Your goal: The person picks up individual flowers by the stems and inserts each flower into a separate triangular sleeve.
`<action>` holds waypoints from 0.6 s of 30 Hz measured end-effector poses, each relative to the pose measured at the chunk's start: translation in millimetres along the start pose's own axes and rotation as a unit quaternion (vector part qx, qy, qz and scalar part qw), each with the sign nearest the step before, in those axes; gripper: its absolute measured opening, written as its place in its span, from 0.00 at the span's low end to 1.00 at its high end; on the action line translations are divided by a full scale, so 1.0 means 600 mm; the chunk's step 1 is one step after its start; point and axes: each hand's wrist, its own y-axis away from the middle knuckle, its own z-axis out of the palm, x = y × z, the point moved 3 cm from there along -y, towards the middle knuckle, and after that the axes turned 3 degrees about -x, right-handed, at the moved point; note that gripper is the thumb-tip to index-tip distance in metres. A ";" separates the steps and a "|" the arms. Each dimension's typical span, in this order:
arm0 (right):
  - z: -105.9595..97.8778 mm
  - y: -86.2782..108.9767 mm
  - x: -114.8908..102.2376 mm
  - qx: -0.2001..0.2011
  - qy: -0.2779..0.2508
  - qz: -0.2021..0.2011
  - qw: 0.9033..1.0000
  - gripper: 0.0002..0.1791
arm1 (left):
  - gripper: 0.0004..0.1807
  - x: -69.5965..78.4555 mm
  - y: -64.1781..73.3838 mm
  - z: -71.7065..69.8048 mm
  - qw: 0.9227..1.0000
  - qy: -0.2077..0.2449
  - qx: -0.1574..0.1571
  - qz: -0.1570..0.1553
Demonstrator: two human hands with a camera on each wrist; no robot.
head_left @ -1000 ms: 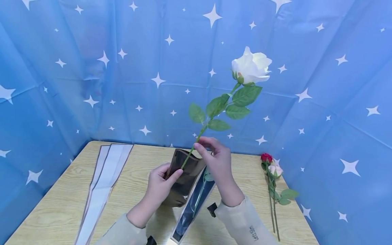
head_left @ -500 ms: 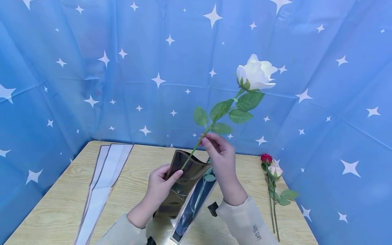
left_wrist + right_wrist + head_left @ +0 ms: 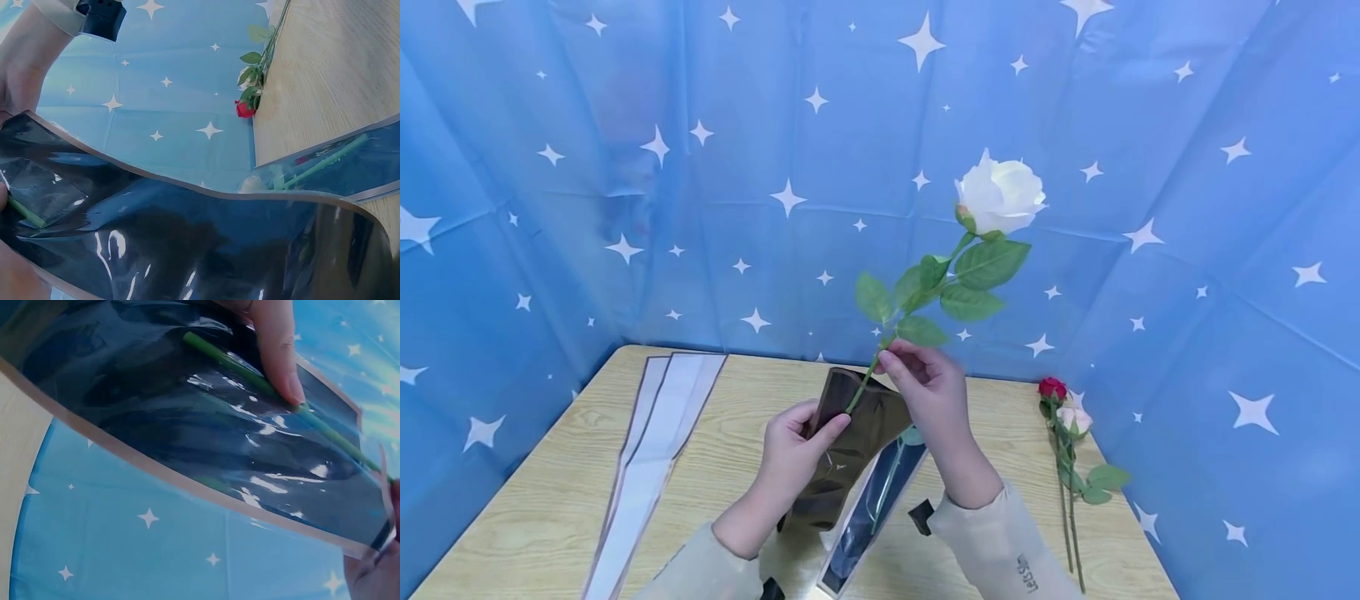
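A white rose (image 3: 1000, 196) with a long green stem leans up to the right in the head view. My right hand (image 3: 928, 396) pinches its stem just below the leaves. The stem's lower part runs into a dark see-through flower sleeve (image 3: 827, 492). My left hand (image 3: 793, 442) grips the sleeve near its mouth, thumb in front over the stem. In the right wrist view, the stem's cut end (image 3: 194, 340) shows through the film, with the left thumb (image 3: 287, 381) pressing on it. The left wrist view shows the sleeve (image 3: 187, 237) bowed, its far end out of frame.
A second sleeve (image 3: 842, 575) holding a flower lies under my hands. Several flat white-looking sleeves (image 3: 655, 450) are spread at the left of the wooden table (image 3: 542, 500). A red rose (image 3: 1052, 388) and a pale pink rose (image 3: 1074, 419) lie at the right. Starry blue curtains (image 3: 737, 167) surround the table.
The white rose has come lower and a little left, with my right hand shifting out and back along it. The sleeve's lower end hangs further down and left. My left hand has barely moved.
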 end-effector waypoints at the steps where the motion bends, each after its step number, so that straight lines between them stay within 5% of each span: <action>1: 0.000 0.001 0.000 0.000 0.002 -0.003 1.000 0.07 | 0.03 0.003 0.000 0.000 1.000 -0.001 -0.001 0.005; 7: -0.006 0.000 -0.004 0.018 -0.012 -0.021 1.000 0.11 | 0.02 0.030 0.005 -0.001 1.000 -0.002 0.010 0.027; 12: -0.014 -0.002 -0.009 0.041 -0.023 -0.033 0.998 0.12 | 0.03 0.006 0.002 -0.004 0.999 0.001 0.012 0.041; 18: -0.014 -0.004 -0.012 0.036 -0.040 -0.026 0.998 0.11 | 0.05 0.024 0.002 -0.002 1.000 0.006 0.008 0.017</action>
